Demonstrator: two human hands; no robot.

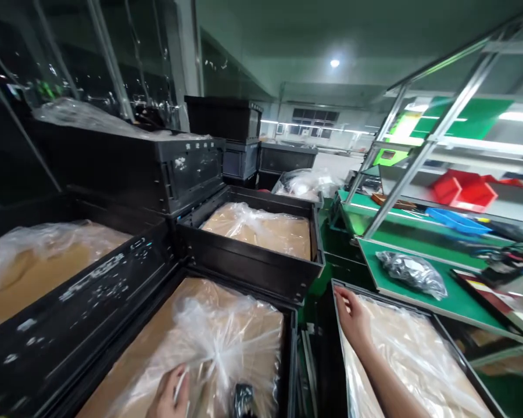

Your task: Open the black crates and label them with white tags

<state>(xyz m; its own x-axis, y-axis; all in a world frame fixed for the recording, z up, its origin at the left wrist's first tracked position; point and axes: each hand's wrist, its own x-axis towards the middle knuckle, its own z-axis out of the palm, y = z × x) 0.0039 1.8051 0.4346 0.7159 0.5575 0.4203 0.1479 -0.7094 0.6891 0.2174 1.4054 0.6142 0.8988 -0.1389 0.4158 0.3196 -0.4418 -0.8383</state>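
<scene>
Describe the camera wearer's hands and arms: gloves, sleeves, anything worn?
Both hands are bare, no gloves: left hand, right hand. The right forearm is bare as far as the frame shows, with no sleeve, watch, cable or marking visible. The left is cut off by the bottom edge, so its sleeve can't be told.

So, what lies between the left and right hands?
Gathered clear plastic, one black crate's wall, a gap, then the next black crate's rim, in the head view.

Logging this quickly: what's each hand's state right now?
Left hand: closed on a thin white item, identity unclear.
Right hand: curled at the rim of the rightmost black crate; grip cannot be told.
</scene>
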